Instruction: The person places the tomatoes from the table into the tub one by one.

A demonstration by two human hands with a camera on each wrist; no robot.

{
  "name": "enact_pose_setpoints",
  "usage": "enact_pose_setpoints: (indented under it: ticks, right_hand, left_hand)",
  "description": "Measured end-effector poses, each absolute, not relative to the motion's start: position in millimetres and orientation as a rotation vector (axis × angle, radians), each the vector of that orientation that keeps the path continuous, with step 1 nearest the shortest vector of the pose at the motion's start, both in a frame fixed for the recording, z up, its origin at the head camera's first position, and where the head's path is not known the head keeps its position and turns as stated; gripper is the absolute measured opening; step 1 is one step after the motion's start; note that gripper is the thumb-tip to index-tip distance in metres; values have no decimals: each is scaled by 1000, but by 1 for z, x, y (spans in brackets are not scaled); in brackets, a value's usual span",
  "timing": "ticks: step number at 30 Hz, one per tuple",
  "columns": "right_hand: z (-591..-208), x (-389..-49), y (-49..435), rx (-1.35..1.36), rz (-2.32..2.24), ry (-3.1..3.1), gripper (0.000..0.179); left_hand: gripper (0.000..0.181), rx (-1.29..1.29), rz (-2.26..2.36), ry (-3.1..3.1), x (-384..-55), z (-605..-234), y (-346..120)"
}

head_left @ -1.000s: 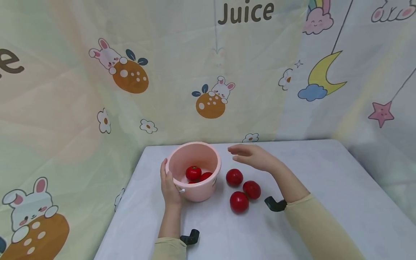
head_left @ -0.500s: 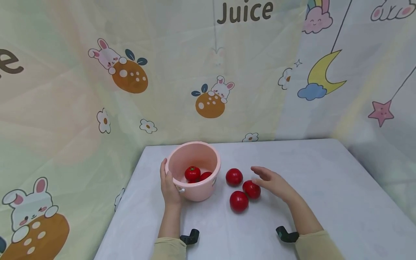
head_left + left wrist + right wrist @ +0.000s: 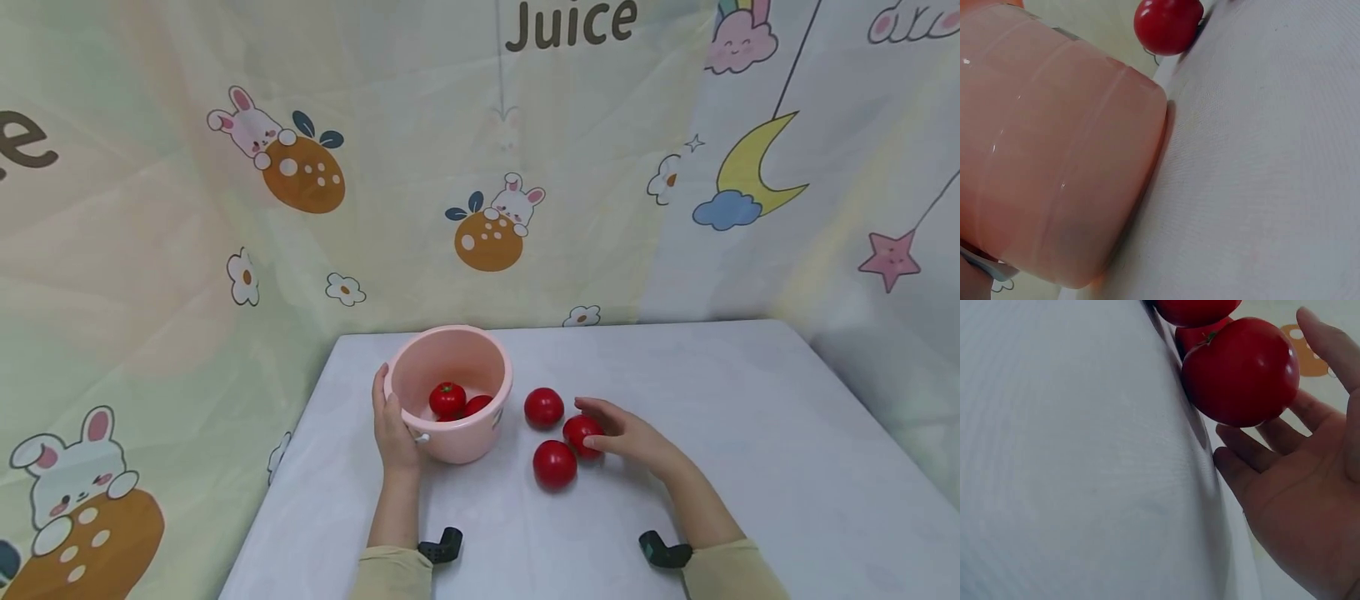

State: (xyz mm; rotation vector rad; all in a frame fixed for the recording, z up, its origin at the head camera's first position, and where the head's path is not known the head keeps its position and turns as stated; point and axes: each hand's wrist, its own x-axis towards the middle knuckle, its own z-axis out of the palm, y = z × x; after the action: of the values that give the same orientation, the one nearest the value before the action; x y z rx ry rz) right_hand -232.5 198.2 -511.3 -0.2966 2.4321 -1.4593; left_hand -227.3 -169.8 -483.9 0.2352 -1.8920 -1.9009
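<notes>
A pink bucket (image 3: 457, 437) stands at the back left of the table, with several red tomatoes (image 3: 447, 400) inside. My left hand (image 3: 396, 433) holds the bucket by its left side; the left wrist view shows mostly the bucket's wall (image 3: 1054, 150). Right of the bucket lie three more tomatoes: a far one (image 3: 543, 408), a near one (image 3: 555, 465) and a right one (image 3: 582, 436). Around the right one my right hand (image 3: 630, 437) is spread, thumb in front and fingers behind. In the right wrist view the thumb stands off that tomato (image 3: 1241, 372), with the fingers beside it.
A white cloth covers the table (image 3: 750, 433). Behind and along the sides hangs a printed curtain (image 3: 405, 167) with rabbits, flowers and a moon. Black wrist cameras sit on my left wrist (image 3: 441, 546) and right wrist (image 3: 663, 550).
My right hand has come back from near the bucket, toward the right and nearer to me, and lowered around the right tomato. The left hand and bucket have stayed in place.
</notes>
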Motion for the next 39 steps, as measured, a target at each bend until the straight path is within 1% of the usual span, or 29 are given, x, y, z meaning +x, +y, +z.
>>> enact_pose_setpoints:
  ticks: [8,20,39]
  right_hand:
    - [-513,-229,197,-237,-1420,2421,80]
    - [-518,-229,196,-295,-1379,2454,73]
    - [-523,-232,206,-227,-1441,2501,64]
  left_hand:
    - [51,233,-1902,-1886,-226,-482,-169]
    - [51,228,-1906,-1878,-227,-483,-169]
    - [53,227,-1894,-1880,-228,-485,-168]
